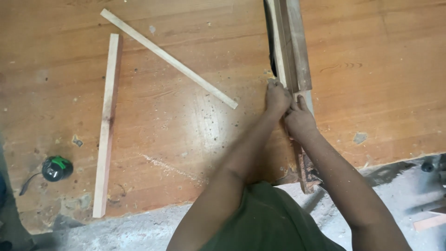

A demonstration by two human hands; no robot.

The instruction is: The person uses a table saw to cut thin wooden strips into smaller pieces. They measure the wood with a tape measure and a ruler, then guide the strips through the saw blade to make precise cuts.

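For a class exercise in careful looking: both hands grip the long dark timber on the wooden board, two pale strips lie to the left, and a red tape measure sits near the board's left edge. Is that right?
One detail is wrong: the tape measure is green and black, not red, as the head view shows. Both the left hand and right hand do grip the dark timber, with the two pale strips lying to the left on the board.

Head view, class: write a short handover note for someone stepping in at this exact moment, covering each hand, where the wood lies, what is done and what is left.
Left hand: pressed on the near end of the stacked wooden boards, fingers curled on it.
Right hand: beside it, gripping the same stack.
The stack runs away across the plywood bench, its near end past the bench edge.
Lying loose to the left: a thin strip, a wider batten, and a green and black tape measure.
Done: boards gathered together. Left: cannot tell from this view.
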